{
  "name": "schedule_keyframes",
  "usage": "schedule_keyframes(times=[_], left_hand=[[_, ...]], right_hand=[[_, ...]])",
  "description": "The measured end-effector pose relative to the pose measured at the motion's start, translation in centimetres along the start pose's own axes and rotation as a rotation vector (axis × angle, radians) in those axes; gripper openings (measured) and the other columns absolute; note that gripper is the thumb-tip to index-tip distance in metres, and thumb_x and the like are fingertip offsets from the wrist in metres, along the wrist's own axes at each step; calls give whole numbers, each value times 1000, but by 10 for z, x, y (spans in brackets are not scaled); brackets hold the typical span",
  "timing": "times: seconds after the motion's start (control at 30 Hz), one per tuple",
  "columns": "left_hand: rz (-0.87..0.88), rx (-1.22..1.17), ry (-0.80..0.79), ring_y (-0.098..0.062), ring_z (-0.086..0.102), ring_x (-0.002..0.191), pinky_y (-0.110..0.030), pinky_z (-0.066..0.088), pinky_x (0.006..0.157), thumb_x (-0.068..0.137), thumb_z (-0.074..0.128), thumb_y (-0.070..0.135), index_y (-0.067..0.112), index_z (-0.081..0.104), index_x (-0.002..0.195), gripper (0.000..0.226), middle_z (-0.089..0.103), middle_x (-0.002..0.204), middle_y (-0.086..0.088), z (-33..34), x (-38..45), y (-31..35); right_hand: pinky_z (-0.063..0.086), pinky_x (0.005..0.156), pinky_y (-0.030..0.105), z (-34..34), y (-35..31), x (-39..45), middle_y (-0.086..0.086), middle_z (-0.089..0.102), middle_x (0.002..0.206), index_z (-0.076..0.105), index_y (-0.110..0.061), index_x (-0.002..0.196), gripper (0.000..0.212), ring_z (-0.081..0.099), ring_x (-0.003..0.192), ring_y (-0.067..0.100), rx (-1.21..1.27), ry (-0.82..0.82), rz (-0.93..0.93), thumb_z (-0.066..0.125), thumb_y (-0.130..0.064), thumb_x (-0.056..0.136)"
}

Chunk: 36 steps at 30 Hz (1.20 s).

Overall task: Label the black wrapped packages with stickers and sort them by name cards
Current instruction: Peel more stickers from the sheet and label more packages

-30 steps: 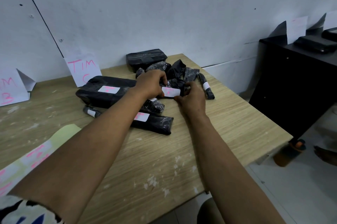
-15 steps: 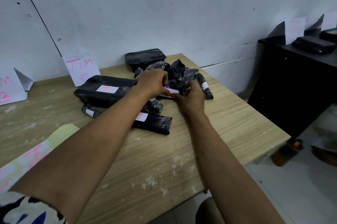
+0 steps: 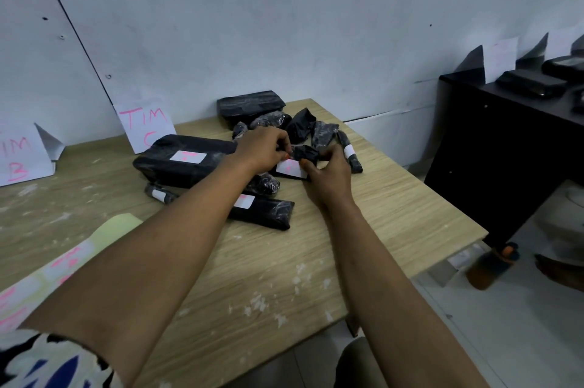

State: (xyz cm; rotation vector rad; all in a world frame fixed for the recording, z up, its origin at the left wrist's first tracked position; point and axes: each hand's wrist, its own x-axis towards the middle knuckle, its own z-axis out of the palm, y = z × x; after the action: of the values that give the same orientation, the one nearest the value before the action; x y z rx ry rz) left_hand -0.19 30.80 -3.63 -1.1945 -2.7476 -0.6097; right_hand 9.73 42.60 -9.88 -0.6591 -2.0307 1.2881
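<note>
On wooden table: several packages stickered, back heap bare. Both hands pinched sticker onto small package.

We see bare wooden table at three o'clock of the black packages; name card and wall block twelve.

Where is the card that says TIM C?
In the head view the TIM C card stands at the back left of the wooden table, leaning on the wall, right behind the big black package.
</note>
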Motion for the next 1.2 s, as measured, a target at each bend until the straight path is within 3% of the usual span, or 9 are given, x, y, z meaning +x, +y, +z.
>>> schedule_keyframes(times=[0.17,0.27,0.4,0.67,0.73,0.83,0.97,1.1,1.2], left_hand=[[23,-60,-35,-14,62,103,-28,42,80,89,69,17,24,69,95,9,69,109,6,2,-4,8],[61,-129,-67,-16,63,103,-34,49,88,89,68,12,20,69,96,11,69,110,2,5,-7,19],[99,-183,-109,-16,64,101,-36,51,90,88,63,1,18,68,101,21,70,108,1,6,-9,35],[83,-529,-191,-24,63,105,-33,53,87,90,52,-10,15,37,140,58,58,129,-9,12,-28,66],[70,-585,-185,-23,63,107,-27,52,81,90,47,-13,16,37,140,58,53,132,-8,12,-32,69],[52,-620,-151,-24,63,107,-31,53,82,90,43,-16,15,40,138,57,50,133,-8,13,-39,70],[43,-627,-66,-23,65,100,-8,46,62,93,41,-12,12,48,130,45,54,123,-6,13,-46,70],[74,-595,-87,-18,70,91,-23,50,71,95,43,-7,18,55,118,36,58,122,-6,14,-55,66],[100,-571,-67,-16,68,94,-10,45,65,94,49,-5,17,59,114,32,59,122,-4,12,-63,64]], right_hand=[[47,94,29,-6,0,-10,6,59,120,62,-16,123,40,57,110,18,-14,-15,-19,72,-18,85],[42,94,25,-15,-2,-20,10,53,128,62,-18,126,40,53,116,23,-51,50,7,68,-17,86],[39,88,32,-34,-12,-29,4,50,130,61,-29,125,42,47,113,27,-331,176,-83,66,-31,83],[21,87,43,-50,-9,-60,-14,58,122,63,-43,114,26,36,112,20,-669,148,-215,52,-47,90],[18,91,44,-56,-8,-62,-13,57,125,64,-42,112,24,35,114,21,-648,132,-193,51,-46,91],[11,96,43,-64,-5,-63,-6,56,123,62,-37,114,26,34,119,23,-635,131,-151,49,-45,93],[5,101,47,-75,3,-62,2,53,115,57,-31,115,28,35,120,26,-678,188,-96,46,-45,93],[2,101,47,-87,6,-59,2,52,118,58,-32,112,26,32,122,27,-716,214,-66,45,-43,92],[-2,105,50,-85,2,-61,1,46,135,61,-33,113,28,24,135,27,-716,242,-42,47,-41,90]])
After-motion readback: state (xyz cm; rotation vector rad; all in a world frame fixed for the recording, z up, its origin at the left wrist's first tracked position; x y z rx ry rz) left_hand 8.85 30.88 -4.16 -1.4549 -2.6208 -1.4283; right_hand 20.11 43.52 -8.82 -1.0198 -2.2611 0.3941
